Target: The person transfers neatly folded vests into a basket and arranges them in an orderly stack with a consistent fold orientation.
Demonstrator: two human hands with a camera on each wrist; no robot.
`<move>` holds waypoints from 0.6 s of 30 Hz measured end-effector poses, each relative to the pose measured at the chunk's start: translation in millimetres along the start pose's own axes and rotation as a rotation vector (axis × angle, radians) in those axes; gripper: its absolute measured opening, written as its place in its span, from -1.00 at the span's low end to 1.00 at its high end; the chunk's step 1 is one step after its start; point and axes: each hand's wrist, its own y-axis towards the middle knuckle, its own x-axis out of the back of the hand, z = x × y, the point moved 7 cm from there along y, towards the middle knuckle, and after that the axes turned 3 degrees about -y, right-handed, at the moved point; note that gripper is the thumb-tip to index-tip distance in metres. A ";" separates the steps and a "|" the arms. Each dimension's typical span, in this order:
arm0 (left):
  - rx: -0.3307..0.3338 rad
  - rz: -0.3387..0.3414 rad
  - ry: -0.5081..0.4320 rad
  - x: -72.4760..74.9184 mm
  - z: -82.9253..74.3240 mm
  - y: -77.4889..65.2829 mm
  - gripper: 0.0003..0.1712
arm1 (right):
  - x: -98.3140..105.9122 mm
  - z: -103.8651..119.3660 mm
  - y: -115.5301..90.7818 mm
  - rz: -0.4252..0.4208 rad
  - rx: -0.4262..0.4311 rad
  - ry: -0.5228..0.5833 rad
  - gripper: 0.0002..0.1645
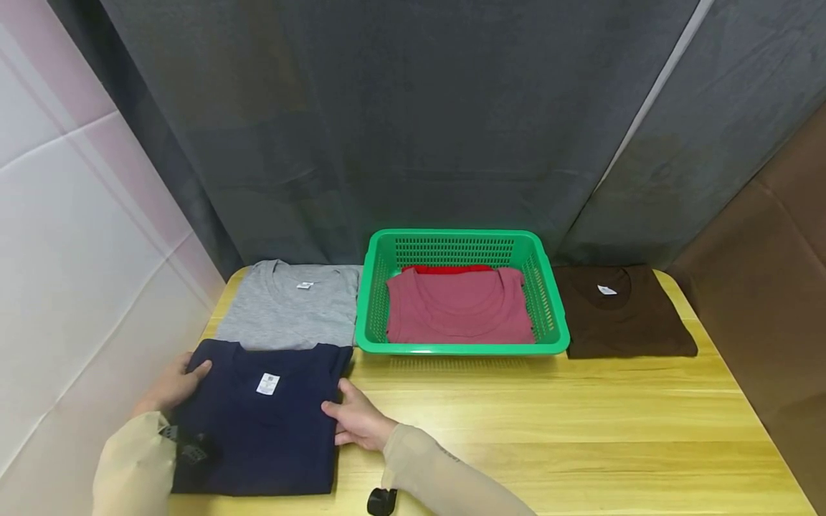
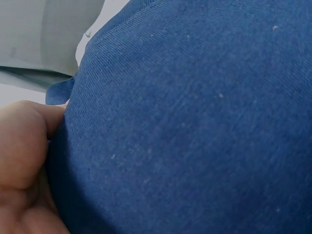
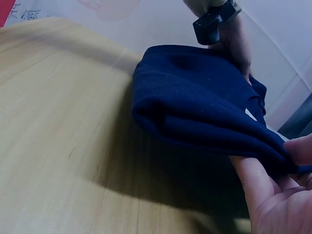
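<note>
A folded navy T-shirt (image 1: 284, 430) with a white neck label is held by both hands at the left front of the table. My left hand (image 1: 173, 383) grips its left side near the shoulder, thumb on top. On the opposite edge, my right hand (image 1: 363, 419) pinches the cloth between the thumb above and fingers beneath. The right wrist view shows the folded shirt (image 3: 195, 97) raised off the table, a shadow under it. In the left wrist view, navy cloth (image 2: 185, 122) fills most of the picture and hides the fingertips of the left hand (image 2: 24, 156).
Behind the navy shirt lies a folded grey T-shirt (image 1: 290, 308). A green basket (image 1: 461, 350) at the back middle contains a folded pink shirt (image 1: 461, 308) and something red (image 1: 445, 270). Right of it is a folded dark brown T-shirt (image 1: 626, 315). A white wall (image 1: 84, 272) borders the left.
</note>
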 end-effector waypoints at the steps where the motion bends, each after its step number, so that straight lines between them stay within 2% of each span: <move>1: -0.003 -0.002 0.001 0.6 -1.5 0.0 -0.29 | 0.0 0.5 0.0 0.000 0.001 -0.002 -0.73; 9: -0.034 -0.006 -0.013 3.7 -11.0 -0.6 -0.29 | -1.5 7.5 -3.1 0.016 0.019 -0.029 -0.73; 18: -0.070 -0.035 -0.033 12.7 -20.1 -1.9 -0.37 | -1.8 16.6 -5.6 -0.005 0.035 -0.041 -0.68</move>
